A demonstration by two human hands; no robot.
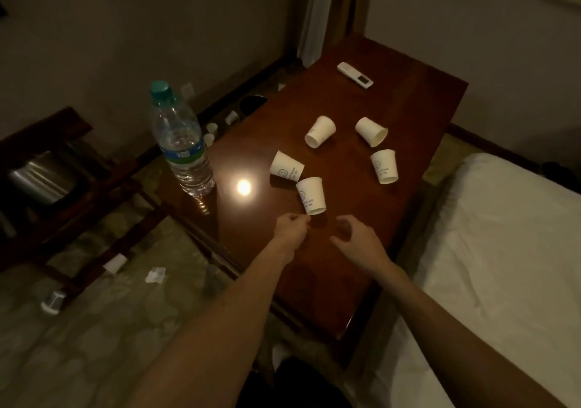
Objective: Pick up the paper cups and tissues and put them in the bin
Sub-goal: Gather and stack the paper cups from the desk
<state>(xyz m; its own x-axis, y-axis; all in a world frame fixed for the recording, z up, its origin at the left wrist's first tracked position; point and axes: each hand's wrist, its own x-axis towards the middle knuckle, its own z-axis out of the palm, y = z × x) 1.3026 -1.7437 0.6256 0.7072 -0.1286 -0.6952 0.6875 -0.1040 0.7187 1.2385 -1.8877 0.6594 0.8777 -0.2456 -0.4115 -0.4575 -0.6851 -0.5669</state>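
**Paper cups [320, 131] lie across the table, and we see nothing binned yet**

We count five of them scattered on the wooden table [408, 99], some tipped on their sides. Our left hand [290, 228] is at the rim of the nearest cup [311, 195], with its fingers curled in toward the thumb. We cannot tell whether it has the rim pinched or is only beside it. Our right hand [358, 234] hovers just to the right, fingers loosely curled, holding nothing.

A few floor cups [212, 127] lie near what we take to be the bin [253, 104], a dark round shape past the table's far left edge. Its inside is too dark to read. Crumpled tissues [155, 275] lie on the floor to our left.

We judge the job to be at its very start. Every cup and tissue in view is yet to be gathered, and the bin is well apart from our hands. A water bottle [180, 143] and a remote [355, 75] also sit on the table, but the task does not cover them.
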